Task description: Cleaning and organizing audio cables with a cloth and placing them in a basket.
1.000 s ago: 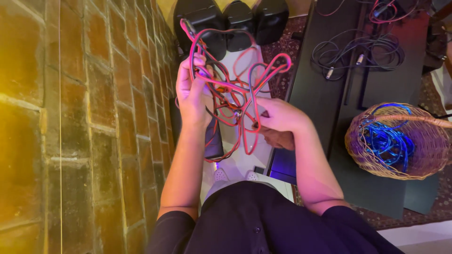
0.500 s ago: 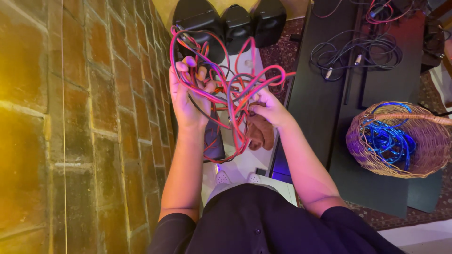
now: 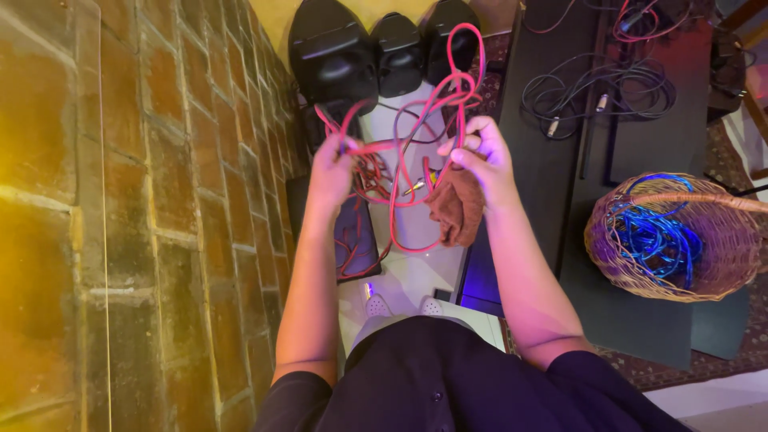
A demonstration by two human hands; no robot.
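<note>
A tangle of red cable (image 3: 416, 128) hangs between both my raised hands. My left hand (image 3: 334, 172) grips one bunch of its loops beside the brick wall. My right hand (image 3: 480, 156) is closed on other loops, which rise above it, and a brown cloth (image 3: 458, 210) hangs down from under its palm. Small metal plugs (image 3: 424, 180) dangle in the middle of the tangle. More red loops sag below my left hand toward the floor.
A brick wall (image 3: 144, 216) fills the left. Three black speakers (image 3: 376, 56) stand ahead on the floor. A black table (image 3: 592, 144) at right carries coiled black cables (image 3: 600, 88). A wicker basket (image 3: 712, 280) holds blue cable (image 3: 656, 240).
Both hands have moved apart, pulling the red tangle wider. My right hand rose with its loops, and the brown cloth now hangs in plain view beneath it.
</note>
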